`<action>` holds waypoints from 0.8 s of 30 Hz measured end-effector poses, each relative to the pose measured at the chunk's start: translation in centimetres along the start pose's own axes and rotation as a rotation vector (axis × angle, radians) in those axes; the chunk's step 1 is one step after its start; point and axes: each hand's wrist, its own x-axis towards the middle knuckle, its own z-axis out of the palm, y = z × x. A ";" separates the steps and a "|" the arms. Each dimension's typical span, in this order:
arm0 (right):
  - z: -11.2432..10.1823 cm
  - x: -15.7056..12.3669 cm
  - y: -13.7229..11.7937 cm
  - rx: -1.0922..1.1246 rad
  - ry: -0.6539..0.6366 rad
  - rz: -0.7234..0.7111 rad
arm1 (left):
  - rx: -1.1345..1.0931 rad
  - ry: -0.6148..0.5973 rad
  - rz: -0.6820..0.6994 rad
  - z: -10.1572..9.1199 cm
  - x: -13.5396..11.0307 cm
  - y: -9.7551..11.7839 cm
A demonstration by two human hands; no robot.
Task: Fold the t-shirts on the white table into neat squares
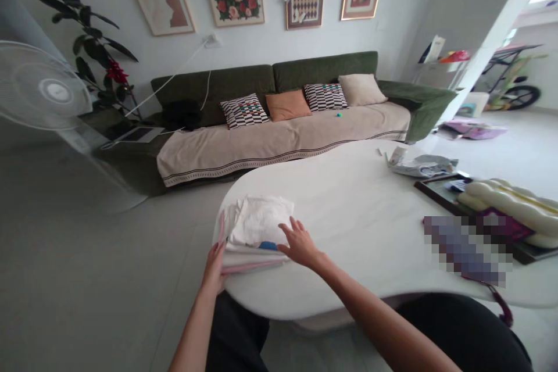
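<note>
A stack of folded white cloth (264, 218) lies at the left end of the white table (344, 203). A small blue patch shows near its front edge, and pink-edged layers (255, 267) stick out beneath. My left hand (213, 267) rests against the near left side of the stack, fingers stretched along the edge and touching it; part of them is hidden. My right hand (300, 244) is at the stack's right edge, open with fingers spread, the fingertips over or touching the white cloth.
On the table's right stand a dark tray (436, 197) with a cream puffy item (514, 200) and a grey plastic bag (422, 164). A blurred-out item (464, 250) lies nearer. Beyond is a green sofa (325, 63) with cushions; a white fan (54, 90) is at left.
</note>
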 end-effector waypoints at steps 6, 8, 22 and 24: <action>3.3 -2.6 1.8 0.152 -0.098 -0.083 | 0.385 0.120 0.207 -2.4 2.7 1.7; 3.5 -3.0 1.8 0.236 -0.139 -0.148 | 0.670 0.212 0.409 -1.7 3.3 3.8; -0.1 -6.9 4.8 0.309 -0.077 -0.053 | 1.375 -0.399 0.977 12.9 5.6 12.5; -0.8 -7.9 5.7 0.299 -0.081 -0.020 | 1.388 -0.410 1.037 12.4 4.9 12.8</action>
